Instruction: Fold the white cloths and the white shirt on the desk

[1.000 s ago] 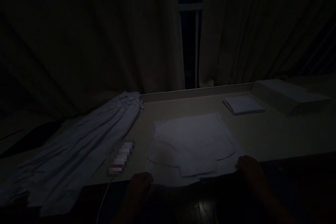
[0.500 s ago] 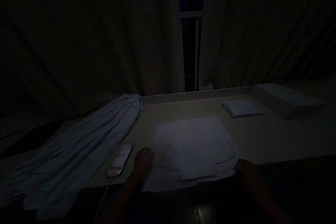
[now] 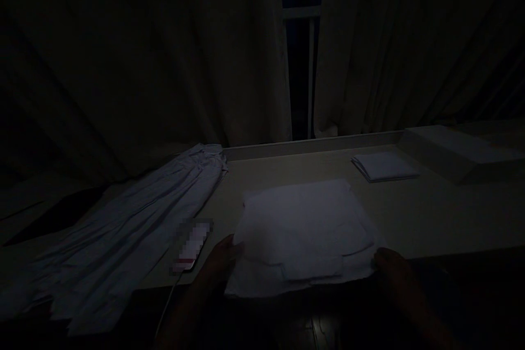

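The white cloth (image 3: pixel 303 229) lies layered at the desk's (image 3: pixel 266 167) front edge; left hand's (image 3: pixel 223 256) grip pinches its left side, right hand's (image 3: pixel 394 268) its near right corner; even, gentle tension should keep layers flat; the phone (image 3: pixel 192 246) crowds the left hand; rumpled fabric (image 3: pixel 135 235) spills over the front edge, leftward; a folded cloth (image 3: pixel 385 167) sits near the back edge, rightward.

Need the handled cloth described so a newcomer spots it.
On the pale table below the curtains, find the near edge, between left hand and right hand. The layered white cloth lies there. Unlike the small folded cloth farther back and the crumpled fabric at left, it has a hand at either side.
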`<state>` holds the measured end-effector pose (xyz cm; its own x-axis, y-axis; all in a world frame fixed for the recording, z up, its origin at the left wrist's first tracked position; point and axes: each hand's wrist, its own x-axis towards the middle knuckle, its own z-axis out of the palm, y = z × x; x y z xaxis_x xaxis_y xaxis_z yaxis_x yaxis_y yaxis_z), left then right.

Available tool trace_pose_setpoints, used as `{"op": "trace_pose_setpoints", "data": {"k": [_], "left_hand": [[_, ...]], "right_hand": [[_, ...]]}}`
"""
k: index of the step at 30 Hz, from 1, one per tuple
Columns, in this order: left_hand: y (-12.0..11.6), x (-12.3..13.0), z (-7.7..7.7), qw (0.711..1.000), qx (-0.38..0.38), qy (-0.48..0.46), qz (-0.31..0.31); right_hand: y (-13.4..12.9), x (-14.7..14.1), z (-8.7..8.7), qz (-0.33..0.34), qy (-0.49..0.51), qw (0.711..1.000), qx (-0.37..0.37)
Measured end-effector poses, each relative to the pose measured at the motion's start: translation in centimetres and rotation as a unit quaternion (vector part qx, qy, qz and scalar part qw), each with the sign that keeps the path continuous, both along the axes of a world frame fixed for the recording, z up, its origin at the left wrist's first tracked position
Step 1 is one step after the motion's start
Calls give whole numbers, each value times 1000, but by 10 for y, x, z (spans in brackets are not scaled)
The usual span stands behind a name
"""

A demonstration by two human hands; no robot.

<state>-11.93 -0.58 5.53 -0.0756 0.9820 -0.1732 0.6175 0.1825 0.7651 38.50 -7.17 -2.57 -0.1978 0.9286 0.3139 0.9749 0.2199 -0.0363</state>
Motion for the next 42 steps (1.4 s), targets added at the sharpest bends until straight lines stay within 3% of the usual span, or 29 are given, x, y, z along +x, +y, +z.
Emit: {"op": "trace_pose_setpoints", "data": {"k": [4, 8, 10, 13, 17, 19, 23, 27, 33, 38, 42], "left_hand": [[-22, 3, -15, 1000, -1, -10, 23], [-42, 9, -21, 992, -16, 49, 114], [-47, 11, -17, 987, -34, 55, 147], [-53, 9, -11, 987, -58, 50, 142], [-58, 3, -10, 984, -72, 50, 155], [-58, 0, -15, 982, -65, 37, 172], [-47, -2, -25, 982, -29, 26, 186], [-21, -2, -23, 985, -10, 36, 168], [31, -10, -14, 992, -1, 30, 125], [48, -14, -35, 996, 2, 14, 89], [50, -21, -50, 997, -9, 8, 74]], "right_hand": [[5, -24, 12, 31, 14, 999, 34], [24, -116, 44, 153, 67, 984, 69], [41, -176, 60, 200, 99, 974, 37], [78, -257, 75, 255, 127, 958, -39], [129, -321, 65, 258, 91, 947, -167], [149, -333, 50, 240, 56, 947, -206], [179, -331, 32, 214, 24, 954, -207], [208, -325, 43, 215, 78, 954, -195], [269, -339, 63, 158, 107, 977, -96], [323, -362, 62, 154, 43, 982, -104], [353, -379, 64, 194, -37, 971, -138]]}}
